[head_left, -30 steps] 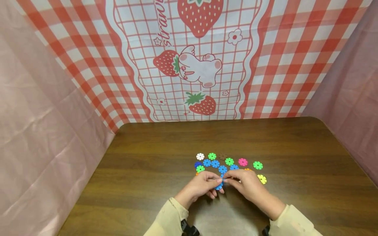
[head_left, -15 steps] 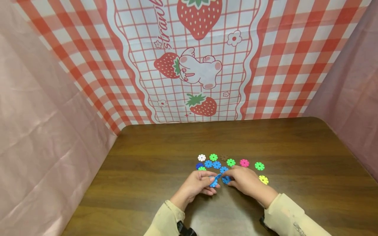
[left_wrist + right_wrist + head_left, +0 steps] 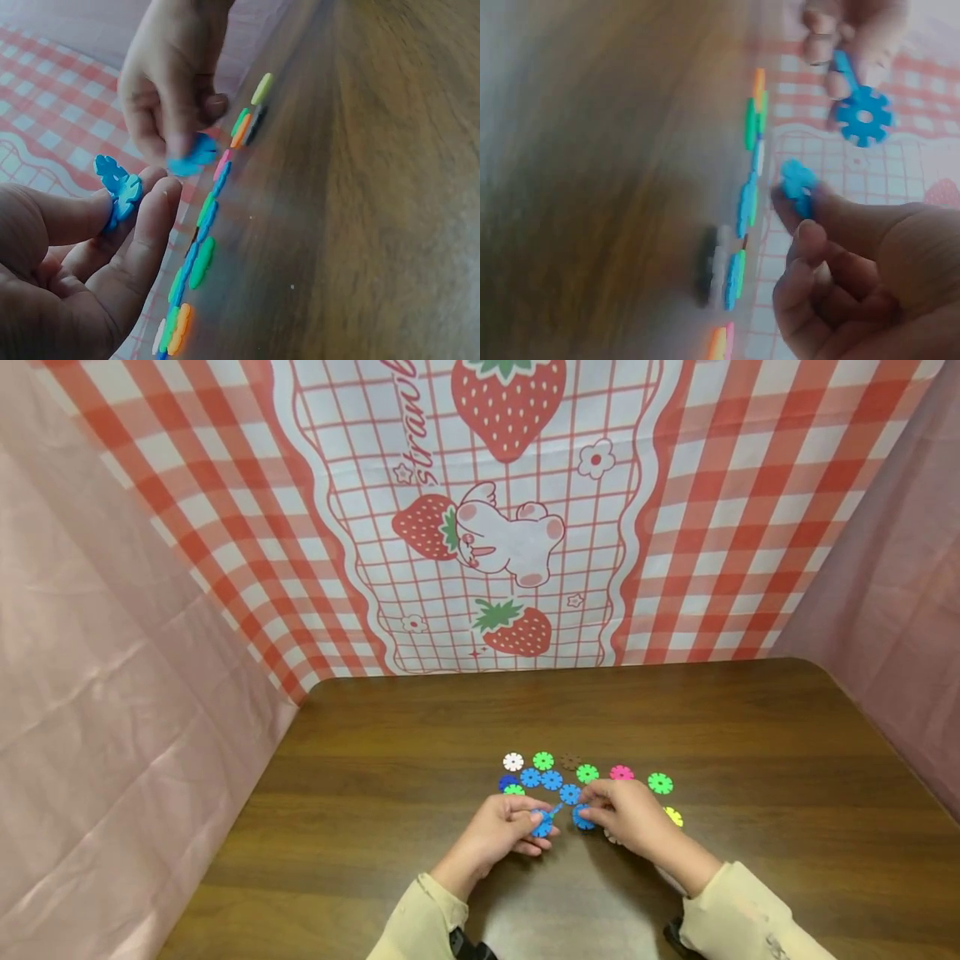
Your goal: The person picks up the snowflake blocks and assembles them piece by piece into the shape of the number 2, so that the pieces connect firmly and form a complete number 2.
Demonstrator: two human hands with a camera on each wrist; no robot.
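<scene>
Two blue discs, joined at an angle as a pair, are being pinched between the thumb and fingers of the left hand. A single disc, also blue, is being pinched by the right hand. The single disc is being held just to the right of the pair, with a gap being left between them; both are being supported above the tabletop. In the head view, one half of the pair is being turned edge-on, slanting rightward and toward the far side, so that its rim is being presented on the single disc's side. The single disc's exact tilt is being obscured by blur in the wrist views. Loose discs are being spread beyond the pair and to its right, the yellow disc being partly covered by the right hand. On the pair's near side, wood is being shown between the sleeves; the tabletop's far edge is being seen well beyond the pair.
</scene>
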